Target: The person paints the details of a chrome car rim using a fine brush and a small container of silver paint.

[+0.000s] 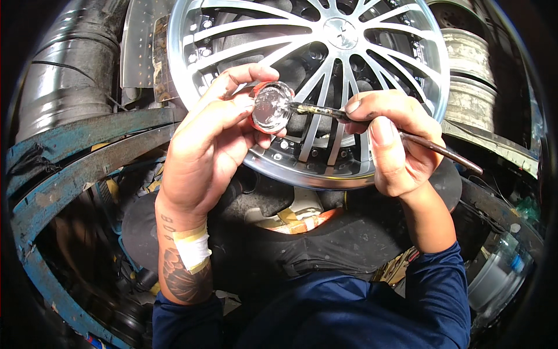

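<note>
My left hand (203,134) grips a small round cap (272,109) with a red-orange edge and a glossy, silvery, smeared face, held between thumb and fingers. In my right hand (404,145) is a slim dark paintbrush (442,154), its stained tip meeting the cap's right side. Behind both hands lies a large multi-spoke alloy wheel (383,35) with black inner parts, a polished lip, small bolts around the rim and a center cap (340,33). A bandage (193,250) is taped on my left forearm.
Stacked metal rims stand at the left (72,64) and right (468,64). Worn blue steel frames (87,134) flank me on both sides. Dark padded surfaces lie beneath the wheel. A clear plastic container (499,273) sits at the lower right among cables and assorted clutter.
</note>
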A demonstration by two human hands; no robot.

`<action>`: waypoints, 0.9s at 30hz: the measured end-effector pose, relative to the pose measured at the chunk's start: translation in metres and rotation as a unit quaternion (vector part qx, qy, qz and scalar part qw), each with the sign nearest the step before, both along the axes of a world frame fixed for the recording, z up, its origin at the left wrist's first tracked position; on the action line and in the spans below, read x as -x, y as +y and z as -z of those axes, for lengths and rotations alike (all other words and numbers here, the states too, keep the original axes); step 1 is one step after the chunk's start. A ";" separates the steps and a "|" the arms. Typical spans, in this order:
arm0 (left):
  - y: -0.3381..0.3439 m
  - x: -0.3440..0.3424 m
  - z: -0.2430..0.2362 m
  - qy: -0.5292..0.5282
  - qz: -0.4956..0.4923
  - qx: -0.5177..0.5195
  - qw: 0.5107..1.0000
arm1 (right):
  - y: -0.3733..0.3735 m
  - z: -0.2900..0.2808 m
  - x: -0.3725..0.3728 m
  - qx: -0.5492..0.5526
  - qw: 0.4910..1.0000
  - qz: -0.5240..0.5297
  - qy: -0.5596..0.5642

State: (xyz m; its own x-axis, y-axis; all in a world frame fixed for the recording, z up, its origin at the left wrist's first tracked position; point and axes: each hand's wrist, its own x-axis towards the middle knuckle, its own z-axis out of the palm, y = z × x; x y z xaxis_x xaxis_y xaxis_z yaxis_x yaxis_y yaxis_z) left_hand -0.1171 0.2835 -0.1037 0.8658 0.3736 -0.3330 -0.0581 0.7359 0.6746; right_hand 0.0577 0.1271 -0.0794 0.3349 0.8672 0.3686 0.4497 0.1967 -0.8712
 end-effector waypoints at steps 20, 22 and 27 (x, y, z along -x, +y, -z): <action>0.016 0.009 0.003 -0.022 -0.041 -0.009 0.999 | -0.009 0.029 0.004 0.148 0.968 0.006 0.201; 0.015 0.008 0.002 -0.017 -0.047 -0.006 0.999 | -0.011 0.039 0.004 0.167 0.981 -0.013 0.096; 0.017 0.008 0.003 -0.019 -0.065 -0.005 0.998 | -0.011 0.052 0.006 0.198 0.978 -0.061 0.027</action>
